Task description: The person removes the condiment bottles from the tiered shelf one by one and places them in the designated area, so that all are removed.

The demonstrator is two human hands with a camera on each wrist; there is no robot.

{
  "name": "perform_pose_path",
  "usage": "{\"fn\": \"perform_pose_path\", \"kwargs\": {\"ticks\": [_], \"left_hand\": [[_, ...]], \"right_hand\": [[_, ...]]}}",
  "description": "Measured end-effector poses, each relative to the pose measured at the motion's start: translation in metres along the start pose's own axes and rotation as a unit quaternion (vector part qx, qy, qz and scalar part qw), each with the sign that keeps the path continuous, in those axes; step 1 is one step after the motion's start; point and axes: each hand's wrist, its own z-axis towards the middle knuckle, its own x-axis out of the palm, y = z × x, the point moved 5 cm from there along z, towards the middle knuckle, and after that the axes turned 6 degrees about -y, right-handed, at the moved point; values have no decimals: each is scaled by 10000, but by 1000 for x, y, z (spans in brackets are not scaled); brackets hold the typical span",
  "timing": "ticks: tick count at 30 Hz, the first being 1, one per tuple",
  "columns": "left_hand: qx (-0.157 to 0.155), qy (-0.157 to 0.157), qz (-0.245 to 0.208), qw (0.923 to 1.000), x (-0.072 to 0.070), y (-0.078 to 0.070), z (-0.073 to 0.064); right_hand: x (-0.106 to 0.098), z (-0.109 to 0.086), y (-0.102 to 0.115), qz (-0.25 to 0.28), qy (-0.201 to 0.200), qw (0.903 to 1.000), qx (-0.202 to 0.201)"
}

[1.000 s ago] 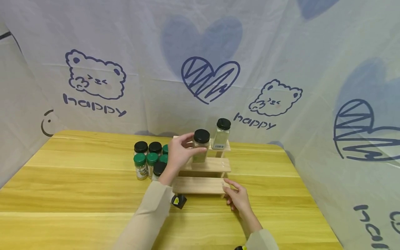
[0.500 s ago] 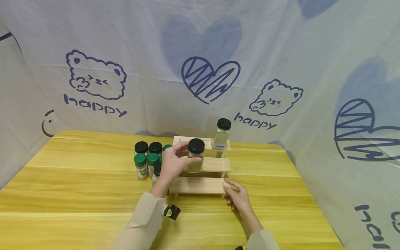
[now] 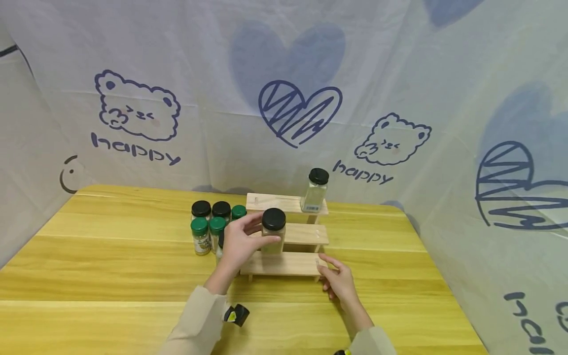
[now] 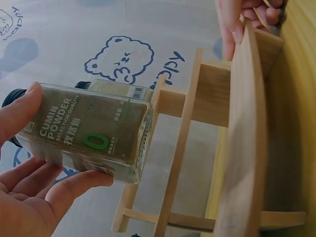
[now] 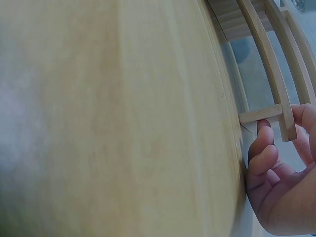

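My left hand (image 3: 237, 246) grips a square glass jar (image 3: 273, 228) with a black lid, thumb on one side and fingers on the other. In the left wrist view, the jar's label (image 4: 91, 131) reads "Cumin Powder". It is held upright over the front part of a three-step wooden rack (image 3: 284, 265), apparently clear of the boards. At the right end of the lowest step, my right hand (image 3: 339, 283) holds the board, some fingers above and some curled below its end (image 5: 287, 131). Another black-lidded jar (image 3: 314, 196) stands on the top step's right end.
Left of the rack stand several seasoning bottles, with green lids (image 3: 199, 227) and black lids (image 3: 201, 208); my left hand partly hides some. All rest on a yellow wood-grain table (image 3: 111, 276). A patterned white cloth (image 3: 213, 148) hangs behind it.
My left hand has brought the cumin jar down and toward me, slightly leftward, from near the upper steps to above the lower ones. My right hand stays at the rack's end.
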Motion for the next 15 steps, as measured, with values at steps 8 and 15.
{"fn": "perform_pose_path", "kwargs": {"ticks": [8,15], "left_hand": [[-64,54,-111,9999,-5,5,-10],[215,123,-106,9996,-10,4,-17]], "right_hand": [[0,1,-1,72,-9,10000,-13],[0,2,-3,33,-35,10000,46]]}}
